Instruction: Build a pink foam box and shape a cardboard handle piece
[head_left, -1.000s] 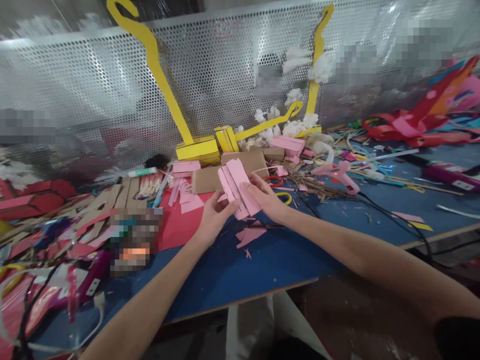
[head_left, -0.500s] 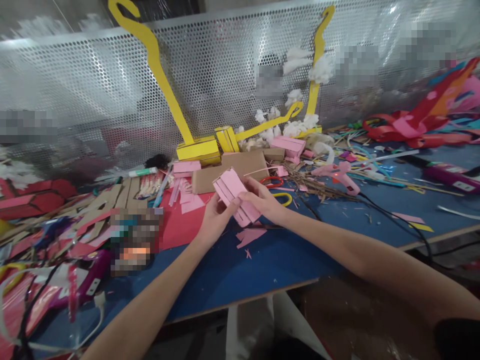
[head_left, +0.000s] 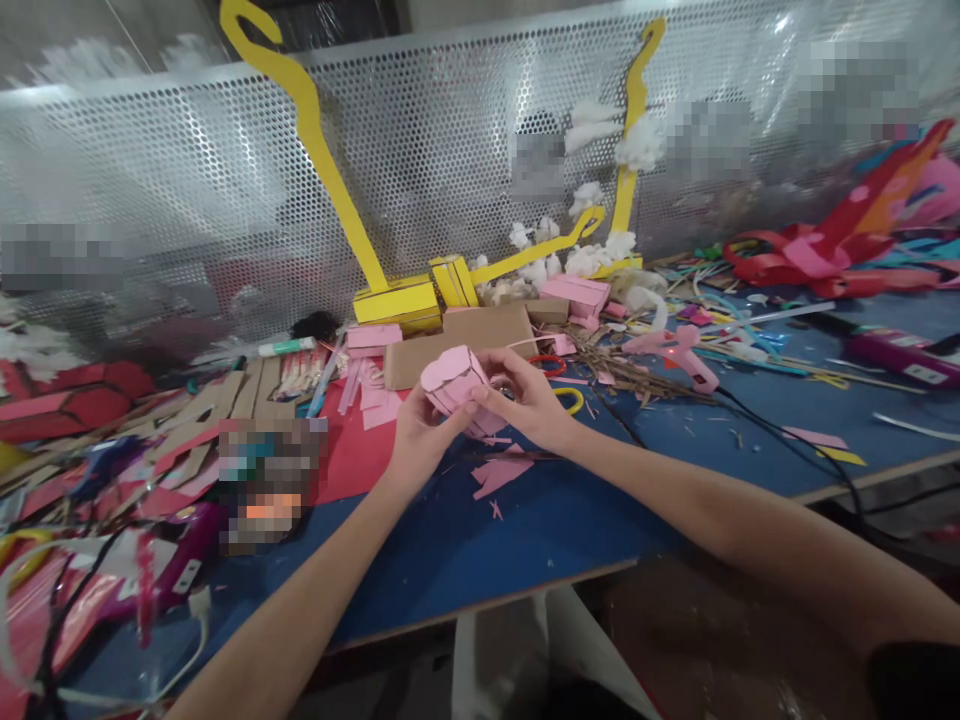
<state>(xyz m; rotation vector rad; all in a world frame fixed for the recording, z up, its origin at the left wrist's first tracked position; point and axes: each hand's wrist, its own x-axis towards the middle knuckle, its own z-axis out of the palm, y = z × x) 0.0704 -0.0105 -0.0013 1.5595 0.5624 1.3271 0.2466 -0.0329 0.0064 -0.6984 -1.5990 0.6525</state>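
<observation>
Cradling a small pink block [head_left: 454, 378] between both palms, the person has the left grip [head_left: 421, 430] closed around its left side and the right grip [head_left: 525, 402] closed on its right; the thumbs meet on the near face, perhaps to press or steady the seams, while the other fingers are mostly hidden behind; the block is held above the tabletop [head_left: 450, 545], tilted so that its lobed end faces up, likely for a clear look at the edges. Just beyond lies a brown cardboard piece [head_left: 491, 325], seemingly pushed back to leave working room; the pink glue gun [head_left: 679, 350] rests to the right, probably within easy reach, its dark cord trailing over the edge.

Surfaces vary; the block looks like matte foam or card, with dark lines at its joins; thin, angular pink scraps [head_left: 501, 472] lie below the hands, near a flat, smooth red sheet [head_left: 352, 465]; behind, a tall yellow hooked strip [head_left: 337, 190] rises from a boxy yellow base [head_left: 397, 300], before a shiny metal panel [head_left: 450, 130] punched with round holes.
</observation>
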